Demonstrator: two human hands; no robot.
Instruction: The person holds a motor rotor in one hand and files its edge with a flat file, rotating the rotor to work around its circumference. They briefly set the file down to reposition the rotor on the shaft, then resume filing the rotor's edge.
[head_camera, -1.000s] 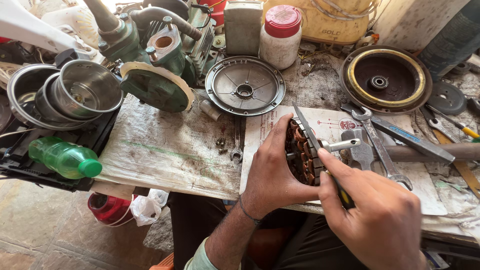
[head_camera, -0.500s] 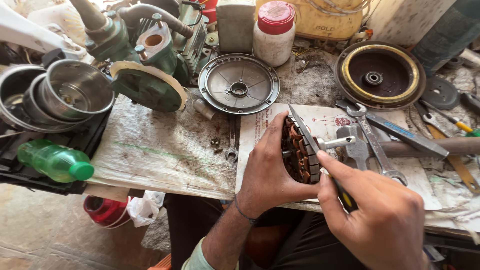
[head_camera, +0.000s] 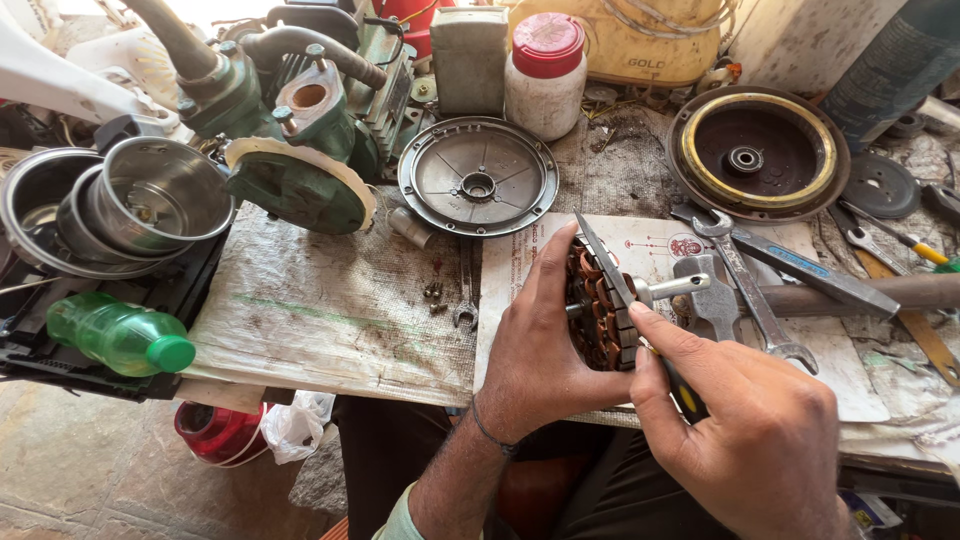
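Note:
My left hand (head_camera: 540, 355) grips a round motor stator with copper windings (head_camera: 598, 305), held on edge over the paper-covered bench; a short metal shaft (head_camera: 678, 289) sticks out of it to the right. My right hand (head_camera: 745, 420) holds a flat-bladed tool with a dark and yellow handle (head_camera: 682, 392). Its thin blade (head_camera: 602, 257) lies across the stator's rim, pointing up and away from me.
On the bench lie spanners (head_camera: 752, 295), a hammer handle (head_camera: 860, 295), a grey round cover plate (head_camera: 478, 176), a dark rotor housing with a brass ring (head_camera: 758, 150), a green pump (head_camera: 300, 130), steel bowls (head_camera: 120, 205), a green bottle (head_camera: 120, 335) and a white jar with a red lid (head_camera: 545, 75).
The hands, stator and blade stay in nearly the same pose; the view has shifted slightly, and the blade has edged a little along the stator's rim.

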